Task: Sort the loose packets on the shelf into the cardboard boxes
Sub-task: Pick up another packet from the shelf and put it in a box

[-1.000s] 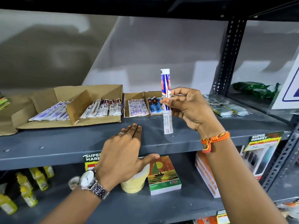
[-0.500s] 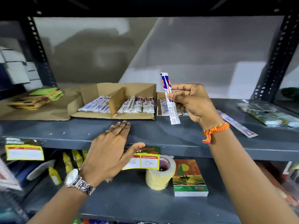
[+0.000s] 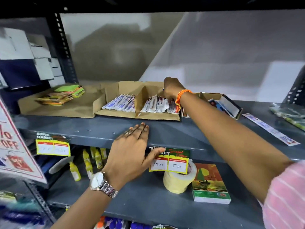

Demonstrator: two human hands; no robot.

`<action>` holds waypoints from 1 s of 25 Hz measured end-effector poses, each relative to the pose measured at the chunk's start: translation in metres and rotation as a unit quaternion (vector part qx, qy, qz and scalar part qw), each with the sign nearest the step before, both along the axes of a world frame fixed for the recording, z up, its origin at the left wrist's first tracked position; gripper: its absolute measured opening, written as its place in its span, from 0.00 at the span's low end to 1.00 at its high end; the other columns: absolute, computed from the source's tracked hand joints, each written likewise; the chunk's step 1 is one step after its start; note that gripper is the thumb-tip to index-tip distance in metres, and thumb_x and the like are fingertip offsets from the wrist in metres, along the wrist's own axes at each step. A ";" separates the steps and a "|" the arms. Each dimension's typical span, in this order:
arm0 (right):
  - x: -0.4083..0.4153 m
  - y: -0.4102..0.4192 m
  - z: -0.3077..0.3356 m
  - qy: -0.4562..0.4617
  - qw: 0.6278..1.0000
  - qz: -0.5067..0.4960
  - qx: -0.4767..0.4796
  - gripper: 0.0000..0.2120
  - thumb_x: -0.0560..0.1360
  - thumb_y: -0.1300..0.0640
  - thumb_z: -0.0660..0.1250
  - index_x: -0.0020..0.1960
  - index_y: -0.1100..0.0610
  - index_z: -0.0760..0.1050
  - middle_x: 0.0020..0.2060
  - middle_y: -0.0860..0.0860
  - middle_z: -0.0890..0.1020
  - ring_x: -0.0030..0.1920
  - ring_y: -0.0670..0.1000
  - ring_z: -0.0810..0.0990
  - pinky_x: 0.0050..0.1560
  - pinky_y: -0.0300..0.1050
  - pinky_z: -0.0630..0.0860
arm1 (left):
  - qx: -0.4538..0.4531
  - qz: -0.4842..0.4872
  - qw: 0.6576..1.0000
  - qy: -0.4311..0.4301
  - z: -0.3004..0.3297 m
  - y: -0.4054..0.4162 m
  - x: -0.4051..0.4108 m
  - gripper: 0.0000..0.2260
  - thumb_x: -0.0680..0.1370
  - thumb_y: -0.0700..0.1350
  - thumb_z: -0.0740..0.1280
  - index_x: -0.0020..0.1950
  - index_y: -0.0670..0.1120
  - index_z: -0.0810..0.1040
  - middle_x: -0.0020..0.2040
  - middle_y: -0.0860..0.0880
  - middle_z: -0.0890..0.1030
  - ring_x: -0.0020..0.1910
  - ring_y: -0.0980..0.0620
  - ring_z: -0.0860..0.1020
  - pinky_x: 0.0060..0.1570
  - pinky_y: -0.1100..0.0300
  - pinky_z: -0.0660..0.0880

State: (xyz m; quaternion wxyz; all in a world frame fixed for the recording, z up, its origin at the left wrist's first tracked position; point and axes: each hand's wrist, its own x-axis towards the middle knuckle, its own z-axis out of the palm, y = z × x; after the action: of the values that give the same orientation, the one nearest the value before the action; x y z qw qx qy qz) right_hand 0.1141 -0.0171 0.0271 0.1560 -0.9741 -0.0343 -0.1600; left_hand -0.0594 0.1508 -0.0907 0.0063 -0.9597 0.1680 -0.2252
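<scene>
A divided cardboard box (image 3: 113, 91) stands on the grey shelf (image 3: 181, 134). Its left compartment holds white and blue packets (image 3: 120, 103), its right one white and red packets (image 3: 156, 104). My right hand (image 3: 171, 89) reaches into the right compartment, fingers curled down over those packets. Only a blue tip of the long packet shows at its left side. My left hand (image 3: 132, 149) lies flat on the shelf's front edge, fingers apart, holding nothing. A smaller cardboard box (image 3: 231, 104) stands to the right. One loose long packet (image 3: 270, 129) lies on the shelf further right.
Green packets (image 3: 290, 114) lie at the far right. Coloured pads (image 3: 62, 95) sit on flat cardboard at the left. On the lower shelf are a tape roll (image 3: 178, 180), a book (image 3: 209, 182) and yellow bottles (image 3: 87, 162). A sale sign (image 3: 14, 146) hangs at the left.
My right hand has carried the long white and blue packet from above the shelf's front leftward and down into the box's right compartment. My left hand has stayed on the shelf edge.
</scene>
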 end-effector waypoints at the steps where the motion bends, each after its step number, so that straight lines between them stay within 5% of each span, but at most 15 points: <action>1: 0.003 0.002 -0.002 0.008 1.000 -0.003 -0.016 0.13 0.70 0.72 0.67 0.33 0.60 0.66 0.36 0.57 0.77 0.42 0.58 0.76 0.39 0.42 0.70 | -0.001 0.000 1.000 0.001 -0.001 0.000 0.001 0.43 0.77 0.72 0.42 0.74 0.42 0.70 0.73 0.43 0.73 0.71 0.44 0.72 0.68 0.52 0.69; 5: 0.009 0.004 -0.010 0.014 0.997 -0.013 -0.068 0.11 0.70 0.73 0.66 0.34 0.63 0.68 0.39 0.57 0.75 0.42 0.56 0.74 0.41 0.41 0.70 | -0.017 -0.015 1.000 -0.002 -0.003 0.002 0.003 0.42 0.78 0.72 0.44 0.74 0.42 0.71 0.72 0.43 0.74 0.70 0.44 0.73 0.69 0.52 0.68; 9: 0.011 0.008 -0.014 0.018 0.992 -0.008 -0.121 0.04 0.72 0.68 0.69 0.45 0.62 0.76 0.41 0.56 0.77 0.43 0.56 0.76 0.42 0.41 0.68 | -0.015 -0.021 1.000 -0.009 -0.004 0.004 0.003 0.41 0.78 0.71 0.45 0.72 0.41 0.73 0.71 0.42 0.75 0.69 0.44 0.74 0.68 0.51 0.69; 15: 0.003 0.012 -0.016 0.004 0.984 -0.016 -0.178 0.13 0.71 0.72 0.64 0.32 0.60 0.67 0.31 0.53 0.72 0.40 0.56 0.73 0.41 0.43 0.69 | -0.015 -0.021 0.999 -0.022 -0.007 0.005 0.005 0.40 0.78 0.71 0.48 0.72 0.41 0.73 0.70 0.42 0.76 0.68 0.44 0.75 0.67 0.51 0.70; 21: -0.038 -0.018 0.017 -0.057 0.996 0.020 -0.058 0.04 0.72 0.67 0.68 0.47 0.65 0.78 0.48 0.60 0.82 0.49 0.59 0.81 0.48 0.47 0.78 | -0.013 -0.012 0.999 -0.035 -0.008 0.004 0.004 0.40 0.79 0.71 0.48 0.71 0.40 0.74 0.69 0.42 0.77 0.67 0.43 0.76 0.65 0.51 0.72; 23: -0.068 -0.061 0.024 -0.085 0.996 0.005 -0.007 0.06 0.72 0.61 0.71 0.47 0.61 0.82 0.45 0.58 0.85 0.50 0.56 0.82 0.50 0.41 0.78 | -0.013 -0.007 0.999 -0.040 -0.005 -0.003 0.003 0.40 0.79 0.71 0.48 0.69 0.39 0.75 0.67 0.41 0.78 0.66 0.42 0.77 0.63 0.50 0.73; 25: -0.105 -0.111 0.013 -0.116 0.993 -0.031 0.020 0.04 0.72 0.60 0.70 0.39 0.59 0.82 0.35 0.54 0.84 0.44 0.52 0.82 0.42 0.37 0.73 | -0.010 -0.024 0.999 -0.048 -0.004 -0.017 0.002 0.38 0.80 0.69 0.47 0.69 0.39 0.75 0.67 0.41 0.79 0.67 0.43 0.76 0.64 0.50 0.72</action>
State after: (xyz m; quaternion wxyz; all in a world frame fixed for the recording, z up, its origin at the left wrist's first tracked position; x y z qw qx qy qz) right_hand 0.0095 -0.1284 0.0400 0.1649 -0.9465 -0.0184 -0.2770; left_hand -0.0579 0.1336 -0.0946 -0.0006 -0.9435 0.1886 -0.2723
